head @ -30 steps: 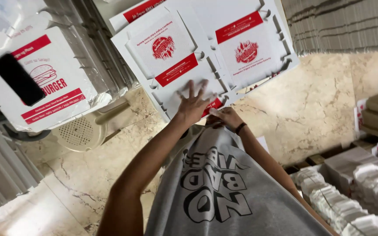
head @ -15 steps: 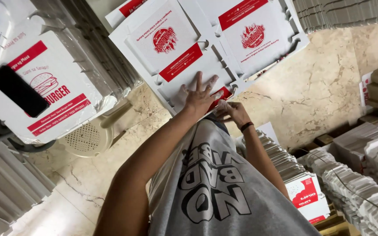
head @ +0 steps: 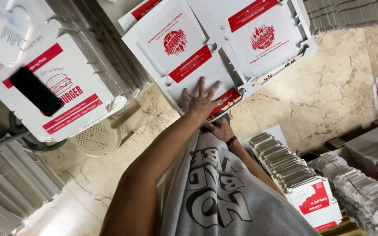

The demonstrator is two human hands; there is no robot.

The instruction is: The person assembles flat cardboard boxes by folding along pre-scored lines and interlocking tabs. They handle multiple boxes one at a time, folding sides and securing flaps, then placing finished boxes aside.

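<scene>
A flat white carton blank [head: 189, 76] with red printed panels lies on top of a pile in front of me. My left hand [head: 202, 101] rests flat on its near part, fingers spread. My right hand [head: 219, 129], with a dark band at the wrist, sits just below at the carton's near edge, fingers curled on the red-printed flap [head: 226, 101]; my left forearm partly hides it. A second blank [head: 263, 39] of the same kind lies beside the first, to the right. My grey printed shirt [head: 215, 196] fills the bottom of the view.
At the left, a pile of burger-printed blanks [head: 73, 105] carries a black phone [head: 33, 89], above a white plastic stool [head: 95, 140]. Rows of folded cartons [head: 294, 175] stand at the lower right. Bundled flat cardboard [head: 5, 192] lies lower left on the marble floor [head: 342, 87].
My left hand has slid a little farther onto the carton and my right hand has stayed at its edge. The view has shifted, and the folded cartons at the right now show more.
</scene>
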